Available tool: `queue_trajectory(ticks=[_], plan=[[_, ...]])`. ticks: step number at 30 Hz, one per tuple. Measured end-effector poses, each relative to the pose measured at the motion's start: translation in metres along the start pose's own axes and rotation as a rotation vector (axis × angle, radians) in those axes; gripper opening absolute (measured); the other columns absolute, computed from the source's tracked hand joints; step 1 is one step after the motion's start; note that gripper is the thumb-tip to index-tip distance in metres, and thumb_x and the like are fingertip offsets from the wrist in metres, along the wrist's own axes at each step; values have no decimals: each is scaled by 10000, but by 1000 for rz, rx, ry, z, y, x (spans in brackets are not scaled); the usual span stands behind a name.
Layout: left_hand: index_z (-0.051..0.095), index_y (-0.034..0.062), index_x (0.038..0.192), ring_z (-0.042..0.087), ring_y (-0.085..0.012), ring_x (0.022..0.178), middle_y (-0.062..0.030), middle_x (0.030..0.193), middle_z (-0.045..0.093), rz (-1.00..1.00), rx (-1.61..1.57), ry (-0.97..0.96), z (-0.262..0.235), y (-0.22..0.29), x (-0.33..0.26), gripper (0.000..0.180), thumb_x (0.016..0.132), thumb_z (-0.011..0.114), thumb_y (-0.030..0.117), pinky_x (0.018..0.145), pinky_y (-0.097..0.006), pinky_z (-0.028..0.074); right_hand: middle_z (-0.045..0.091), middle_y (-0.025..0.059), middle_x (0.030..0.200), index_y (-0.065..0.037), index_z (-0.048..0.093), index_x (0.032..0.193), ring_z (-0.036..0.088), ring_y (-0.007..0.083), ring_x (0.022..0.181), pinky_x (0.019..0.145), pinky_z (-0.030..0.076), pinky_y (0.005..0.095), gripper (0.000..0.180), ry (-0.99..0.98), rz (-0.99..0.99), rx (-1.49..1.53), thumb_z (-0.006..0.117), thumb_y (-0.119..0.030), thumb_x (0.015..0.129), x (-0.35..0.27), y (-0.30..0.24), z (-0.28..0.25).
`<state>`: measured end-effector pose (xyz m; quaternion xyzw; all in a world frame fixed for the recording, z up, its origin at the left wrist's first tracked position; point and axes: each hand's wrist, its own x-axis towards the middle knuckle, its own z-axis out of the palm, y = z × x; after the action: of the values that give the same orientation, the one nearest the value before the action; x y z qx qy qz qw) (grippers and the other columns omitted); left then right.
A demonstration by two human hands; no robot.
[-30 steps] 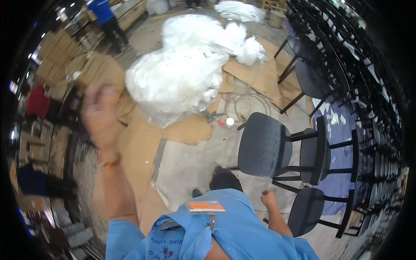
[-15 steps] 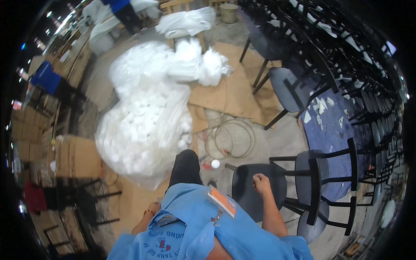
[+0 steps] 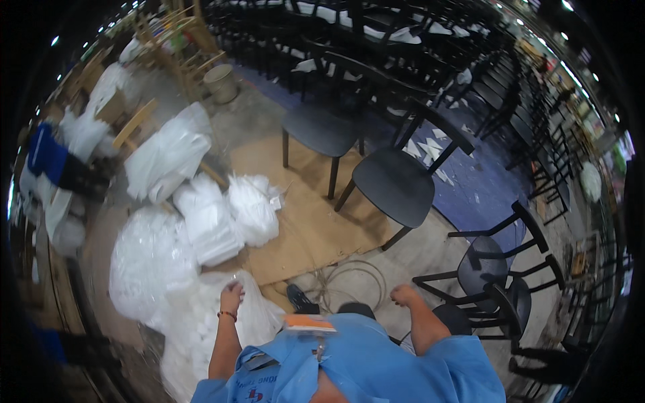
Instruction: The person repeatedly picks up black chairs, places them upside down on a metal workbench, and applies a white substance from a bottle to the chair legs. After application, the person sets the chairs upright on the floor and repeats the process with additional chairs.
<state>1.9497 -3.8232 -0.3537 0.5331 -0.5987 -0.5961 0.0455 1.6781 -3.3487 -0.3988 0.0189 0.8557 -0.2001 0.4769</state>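
My left hand [image 3: 233, 293] hangs over a big clear plastic bag [image 3: 201, 336] full of white pieces. Its fingers are loosely bent and apart, with nothing seen in them, and a bracelet circles the wrist. Past my right side, my right hand [image 3: 403, 295] is held in the air with its fingers curled in; nothing shows in it. The closest furniture to it is a group of black chairs [image 3: 482, 265]. Two more black chairs, one with a rounded seat [image 3: 393, 185] and one behind it [image 3: 321, 129], stand ahead.
Flat cardboard [image 3: 302, 228] covers the floor ahead, with a coiled hose [image 3: 356, 282] at its near edge. White wrapped bundles [image 3: 208, 218] lie left. Rows of black chairs stand on a blue floor sheet [image 3: 474, 181] with white scraps. A bucket [image 3: 220, 84] and a person in blue [image 3: 57, 161] are farther off.
My view has swung right and I have stepped forward, so the bags now lie farther left. My left hand has risen from beside my hip; the right no longer hovers over a chair seat.
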Motion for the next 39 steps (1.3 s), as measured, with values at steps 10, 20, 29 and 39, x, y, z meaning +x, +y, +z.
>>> queue_trajectory(ticks=[10,20,29,39], plan=[[579,-14,1214,645,-167,911,-105,1078,673,422,175,-381,60,271,218,397,896,615,219,766,-283,495,634,166,728,62,663,873,600,244,585,498,474,375,165,-102,450,461,574,-75,856,57,-117,30],[630,-89,1038,651,-217,643,-124,821,693,305,351,-137,49,441,438,287,928,541,161,627,-331,532,591,78,663,-11,649,888,537,169,510,476,436,329,229,88,-149,433,508,-188,921,307,-443,-129],[584,36,879,610,-126,641,-53,762,641,242,246,-211,53,564,618,323,967,535,343,539,-257,447,637,106,735,-10,662,949,599,190,619,537,486,328,168,210,-107,469,581,-126,859,383,-559,-151],[576,19,949,591,-138,619,-64,741,623,-57,478,-493,68,666,848,205,942,552,222,459,-268,423,693,95,892,-57,691,997,680,228,779,648,551,355,208,109,255,50,611,-156,833,368,-613,-9]])
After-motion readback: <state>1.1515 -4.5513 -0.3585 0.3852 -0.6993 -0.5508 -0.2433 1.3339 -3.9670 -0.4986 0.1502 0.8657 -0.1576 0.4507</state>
